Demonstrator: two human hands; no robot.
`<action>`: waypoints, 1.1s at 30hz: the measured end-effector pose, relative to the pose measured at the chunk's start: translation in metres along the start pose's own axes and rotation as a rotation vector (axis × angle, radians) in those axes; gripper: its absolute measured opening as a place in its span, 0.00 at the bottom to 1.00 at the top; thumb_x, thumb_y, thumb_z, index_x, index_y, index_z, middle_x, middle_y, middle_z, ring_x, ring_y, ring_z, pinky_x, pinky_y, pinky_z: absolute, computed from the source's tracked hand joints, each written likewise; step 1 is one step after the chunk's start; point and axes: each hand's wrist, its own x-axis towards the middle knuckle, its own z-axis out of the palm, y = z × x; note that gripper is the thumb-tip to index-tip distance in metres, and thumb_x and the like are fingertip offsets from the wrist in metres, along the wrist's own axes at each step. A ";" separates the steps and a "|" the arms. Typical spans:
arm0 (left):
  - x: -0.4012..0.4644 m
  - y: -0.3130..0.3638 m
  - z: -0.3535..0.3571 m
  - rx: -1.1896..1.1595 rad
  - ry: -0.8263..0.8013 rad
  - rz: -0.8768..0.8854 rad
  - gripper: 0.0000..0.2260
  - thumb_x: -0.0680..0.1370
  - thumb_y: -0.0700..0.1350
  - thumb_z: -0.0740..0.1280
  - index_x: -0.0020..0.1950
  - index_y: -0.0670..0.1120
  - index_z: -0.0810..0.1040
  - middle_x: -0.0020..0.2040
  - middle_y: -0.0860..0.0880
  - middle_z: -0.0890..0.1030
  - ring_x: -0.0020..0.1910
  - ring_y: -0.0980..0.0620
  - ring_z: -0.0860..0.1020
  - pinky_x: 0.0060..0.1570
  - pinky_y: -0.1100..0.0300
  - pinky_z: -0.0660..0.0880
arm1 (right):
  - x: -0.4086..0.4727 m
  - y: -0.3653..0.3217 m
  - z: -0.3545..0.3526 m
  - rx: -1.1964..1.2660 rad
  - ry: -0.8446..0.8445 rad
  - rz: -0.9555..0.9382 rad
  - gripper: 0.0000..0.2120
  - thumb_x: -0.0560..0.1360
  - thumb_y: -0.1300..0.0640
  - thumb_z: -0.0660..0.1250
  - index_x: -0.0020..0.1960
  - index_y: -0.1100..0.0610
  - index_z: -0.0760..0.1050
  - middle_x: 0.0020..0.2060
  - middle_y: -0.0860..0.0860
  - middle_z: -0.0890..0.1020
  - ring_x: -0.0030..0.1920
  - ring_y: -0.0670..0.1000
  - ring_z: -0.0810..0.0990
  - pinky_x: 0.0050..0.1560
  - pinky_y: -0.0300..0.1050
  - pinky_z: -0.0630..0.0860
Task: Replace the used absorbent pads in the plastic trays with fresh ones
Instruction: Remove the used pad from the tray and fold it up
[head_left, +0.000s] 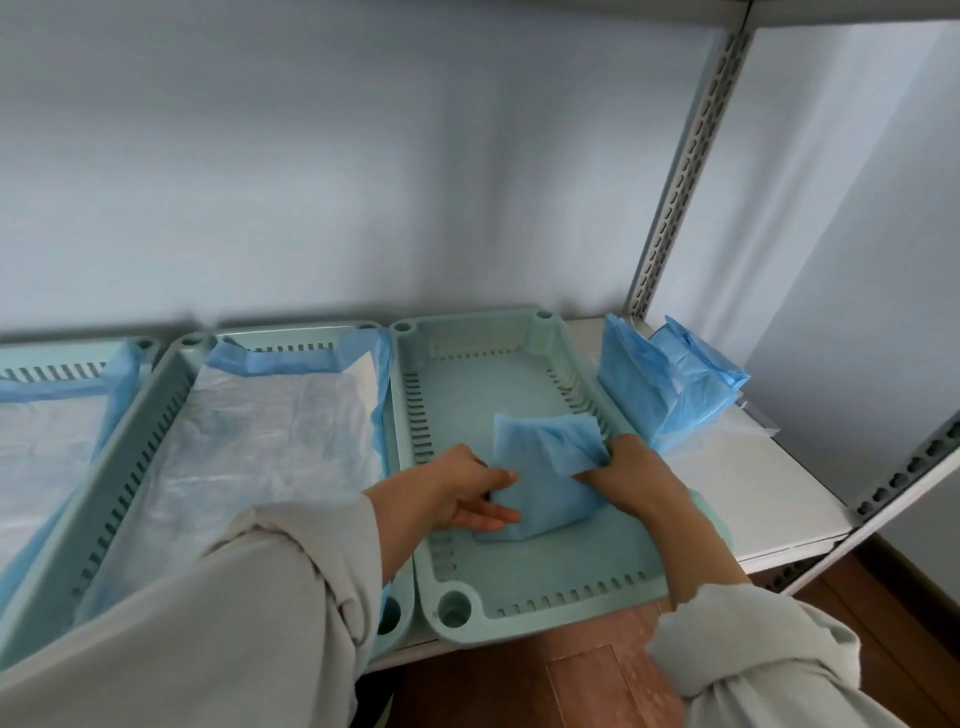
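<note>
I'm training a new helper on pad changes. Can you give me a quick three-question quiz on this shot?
1. True or false: the right tray is already lined with a spread-out pad.
2. What do the left hand and right hand hold? A) an empty tray B) a folded blue pad C) a cloth
3. Where does the stack of folded pads sit relative to that tray?

Key: 1. False: its floor is bare around the folded pad. 2. B. 3. On the shelf, to the tray's right.
</note>
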 end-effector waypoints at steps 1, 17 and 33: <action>0.003 -0.002 0.003 -0.012 0.031 0.005 0.16 0.79 0.42 0.65 0.63 0.36 0.69 0.44 0.41 0.79 0.31 0.52 0.82 0.29 0.61 0.81 | -0.001 0.001 0.001 0.074 -0.073 0.028 0.16 0.73 0.50 0.68 0.54 0.58 0.68 0.45 0.57 0.80 0.42 0.57 0.82 0.48 0.53 0.79; 0.012 -0.003 -0.013 0.812 0.150 0.294 0.08 0.75 0.42 0.67 0.52 0.39 0.77 0.43 0.43 0.77 0.41 0.48 0.77 0.38 0.59 0.76 | 0.000 0.012 0.005 -0.089 -0.098 -0.172 0.09 0.72 0.58 0.69 0.50 0.60 0.77 0.45 0.58 0.80 0.51 0.56 0.80 0.49 0.44 0.72; 0.058 0.012 -0.008 0.842 0.322 0.386 0.27 0.76 0.50 0.67 0.72 0.48 0.63 0.65 0.42 0.72 0.62 0.44 0.74 0.60 0.54 0.70 | 0.019 0.002 0.021 -0.141 0.156 0.016 0.25 0.72 0.57 0.66 0.67 0.50 0.64 0.63 0.55 0.72 0.63 0.57 0.74 0.58 0.49 0.73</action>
